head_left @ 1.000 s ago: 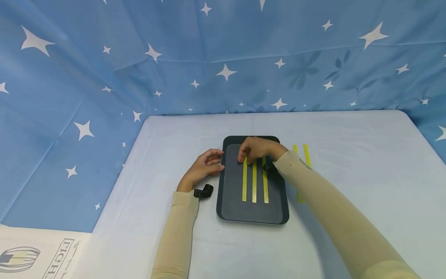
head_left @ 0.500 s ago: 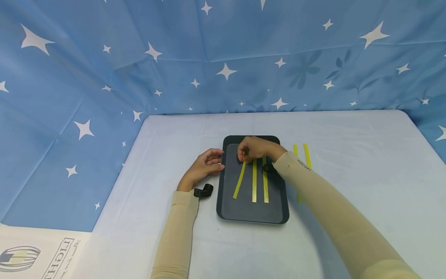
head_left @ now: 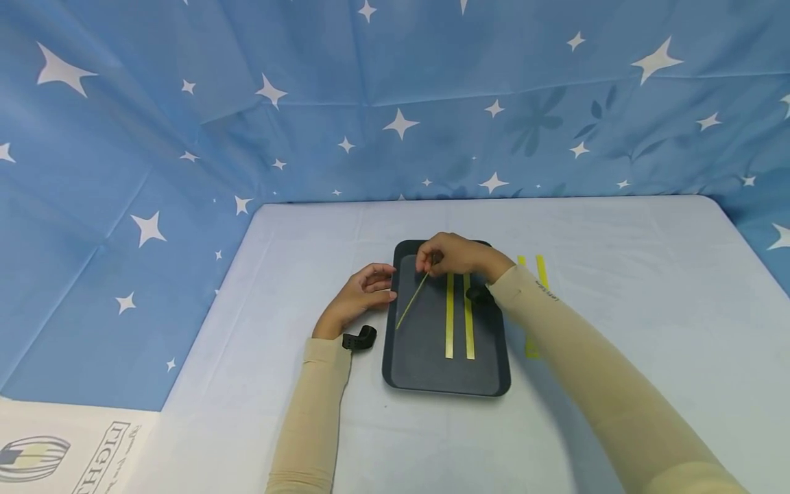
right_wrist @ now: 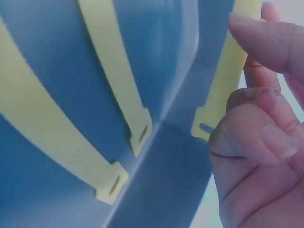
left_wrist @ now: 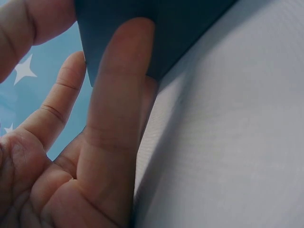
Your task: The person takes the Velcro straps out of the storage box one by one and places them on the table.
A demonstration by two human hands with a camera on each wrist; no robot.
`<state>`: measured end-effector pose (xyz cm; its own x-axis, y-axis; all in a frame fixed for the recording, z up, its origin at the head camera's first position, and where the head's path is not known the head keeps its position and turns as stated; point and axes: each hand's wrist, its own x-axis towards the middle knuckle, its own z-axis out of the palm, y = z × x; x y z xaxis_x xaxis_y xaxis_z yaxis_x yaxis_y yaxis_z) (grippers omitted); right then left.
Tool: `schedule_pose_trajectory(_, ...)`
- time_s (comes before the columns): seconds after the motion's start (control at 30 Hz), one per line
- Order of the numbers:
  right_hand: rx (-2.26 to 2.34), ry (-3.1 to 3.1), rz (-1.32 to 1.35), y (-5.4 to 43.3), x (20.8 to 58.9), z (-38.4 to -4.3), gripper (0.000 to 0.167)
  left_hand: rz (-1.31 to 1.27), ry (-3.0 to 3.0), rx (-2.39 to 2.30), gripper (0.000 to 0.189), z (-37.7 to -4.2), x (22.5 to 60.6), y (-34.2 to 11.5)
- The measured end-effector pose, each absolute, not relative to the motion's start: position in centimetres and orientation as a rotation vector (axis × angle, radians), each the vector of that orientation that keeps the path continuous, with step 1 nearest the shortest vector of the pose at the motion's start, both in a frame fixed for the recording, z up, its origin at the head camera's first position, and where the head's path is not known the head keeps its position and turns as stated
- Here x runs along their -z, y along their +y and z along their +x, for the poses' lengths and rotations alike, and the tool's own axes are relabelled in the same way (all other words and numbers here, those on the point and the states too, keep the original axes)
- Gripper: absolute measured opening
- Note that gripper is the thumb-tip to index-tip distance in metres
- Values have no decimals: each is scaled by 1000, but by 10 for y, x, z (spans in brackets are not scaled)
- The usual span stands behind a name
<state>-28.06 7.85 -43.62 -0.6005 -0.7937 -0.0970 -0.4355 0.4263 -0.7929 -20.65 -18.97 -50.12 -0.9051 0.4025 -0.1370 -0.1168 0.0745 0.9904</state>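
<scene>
My right hand (head_left: 455,255) pinches a yellow hook-and-loop cable tie (head_left: 412,302) near its far end, over the left side of a dark grey tray (head_left: 426,381). The tie slants down to the left, seen edge-on; the right wrist view shows its slotted head (right_wrist: 202,123) beside the fingers. Two more yellow ties, one in the middle (head_left: 450,315) and one to its right (head_left: 470,326), lie lengthwise in the tray. My left hand (head_left: 361,295) rests against the tray's left edge with loosely bent fingers; in the left wrist view its thumb (left_wrist: 118,95) overlaps the tray wall.
Right of the tray, yellow ties (head_left: 542,271) lie on the white tablecloth (head_left: 648,288), partly hidden by my right forearm (head_left: 580,363). A blue star-patterned curtain (head_left: 432,151) hangs behind the table. A printed cloth or paper (head_left: 68,446) shows at lower left.
The leftmost tie, flat in the tray a second ago, is now lifted and swung to the left in my right hand, which rose slightly. The left hand keeps its place.
</scene>
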Motion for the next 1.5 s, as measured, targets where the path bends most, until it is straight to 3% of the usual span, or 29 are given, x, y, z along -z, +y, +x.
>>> schedule_pose_trajectory(0.37,1106,2259,-1060,89,424,-275,23,244,2000,-1885,58,-206,500,-188)
schedule_pose_trajectory(1.1,1344,2176,-903,115,413,-260,9,281,2003,-1868,58,-207,504,-190)
schedule_pose_trajectory(1.5,1483,2182,-791,137,404,-249,18,298,2005,-1872,57,-206,504,-190)
